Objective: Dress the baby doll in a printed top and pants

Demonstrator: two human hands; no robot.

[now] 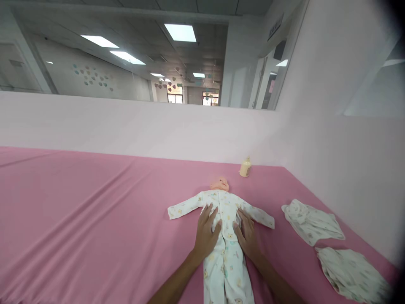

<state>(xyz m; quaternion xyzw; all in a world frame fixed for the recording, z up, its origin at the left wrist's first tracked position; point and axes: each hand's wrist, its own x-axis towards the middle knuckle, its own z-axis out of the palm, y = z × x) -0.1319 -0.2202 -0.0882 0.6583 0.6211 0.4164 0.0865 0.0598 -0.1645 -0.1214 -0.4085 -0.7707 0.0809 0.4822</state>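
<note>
A baby doll (220, 184) lies on its back with its head toward the wall. It is dressed in a white long-sleeved top (225, 211) with small coloured prints, its sleeves spread to both sides. White printed trousers (226, 270) cover its legs and run off the bottom of the view. My left hand (208, 231) rests on the left side of the top, fingers stretched out. On the opposite side, my right hand (247, 234) touches the top near the waist with its fingers apart. Neither hand appears to grip the cloth.
A pink sheet (95, 223) covers the surface. A cream bottle (245, 167) stands beyond the doll near the wall. To the right lie two folded white printed cloths, one farther (311, 221) and one nearer (352, 272). A white wall (348, 169) borders the right side.
</note>
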